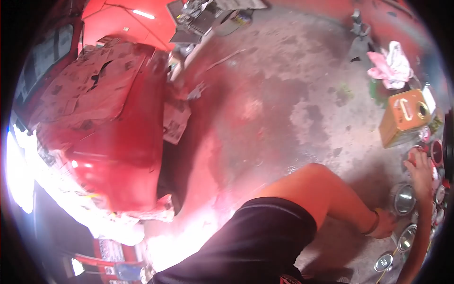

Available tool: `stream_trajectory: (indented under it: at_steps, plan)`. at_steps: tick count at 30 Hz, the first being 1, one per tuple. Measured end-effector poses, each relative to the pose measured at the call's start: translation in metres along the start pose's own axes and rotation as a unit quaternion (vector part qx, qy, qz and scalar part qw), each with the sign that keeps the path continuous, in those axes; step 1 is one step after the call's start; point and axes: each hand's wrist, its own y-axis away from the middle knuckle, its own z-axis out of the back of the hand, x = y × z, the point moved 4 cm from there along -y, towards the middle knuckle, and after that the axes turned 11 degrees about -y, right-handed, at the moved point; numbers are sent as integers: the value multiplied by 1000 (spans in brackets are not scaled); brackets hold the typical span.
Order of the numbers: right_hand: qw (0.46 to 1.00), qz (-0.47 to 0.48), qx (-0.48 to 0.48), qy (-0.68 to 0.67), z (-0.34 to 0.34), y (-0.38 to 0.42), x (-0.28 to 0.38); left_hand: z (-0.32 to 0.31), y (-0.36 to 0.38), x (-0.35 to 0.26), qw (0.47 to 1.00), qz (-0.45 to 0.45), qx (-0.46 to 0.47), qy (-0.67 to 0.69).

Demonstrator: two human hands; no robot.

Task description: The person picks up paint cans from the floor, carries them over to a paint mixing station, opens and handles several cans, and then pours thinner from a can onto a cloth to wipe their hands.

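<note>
Half spreads the right hand (419, 165) among several round cans (404, 199) near an orange rectangular tin (398, 120); cannot tell whether gripping anything.

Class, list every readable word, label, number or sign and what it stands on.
None is legible.
Paper sheets on the red bodywork: print too blurred.
Pale sheet, lower left: blurred.
Silver lid, lower right: marks too small.
Tins by the right hand: too small.
Red patch, bottom edge: blurred.

Auto-body wkshop: red veh (127, 165) (newspaper (71, 97) masking), cans (390, 124) on flr (279, 90).
</note>
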Motion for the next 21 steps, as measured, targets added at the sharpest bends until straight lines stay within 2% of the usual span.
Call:
stream_trajectory:
  at_steps: [2,4,5,7,9,11,13,16,17,21]
  plan:
    - [1000,15,22,-11,-14,-3,-1,34,0,1,999,-24,24,-6]
    - [999,28,42,-15,-16,-4,-3,37,0,2,999,1,49,3]
    - [998,33,50,-13,-16,-4,-4,36,-2,0,997,42,61,14]
    - [997,-31,47,-50,-16,-5,-3,37,-3,1,997,53,59,14]
    - [986,-116,60,-101,-12,-7,-1,39,-3,1,998,26,49,5]
    - [987,-105,66,-97,-10,-3,-2,37,-7,-1,996,51,76,18]
    - [998,25,45,-24,-18,6,-10,36,-13,-1,991,80,106,30]
    - [999,-19,31,-40,-28,10,-20,38,-23,-2,984,97,142,36]
    - [999,21,38,-19,-24,10,-20,41,-25,-2,980,108,163,37]
    - [998,54,26,-16,-28,10,-24,56,-27,-1,979,77,178,58]
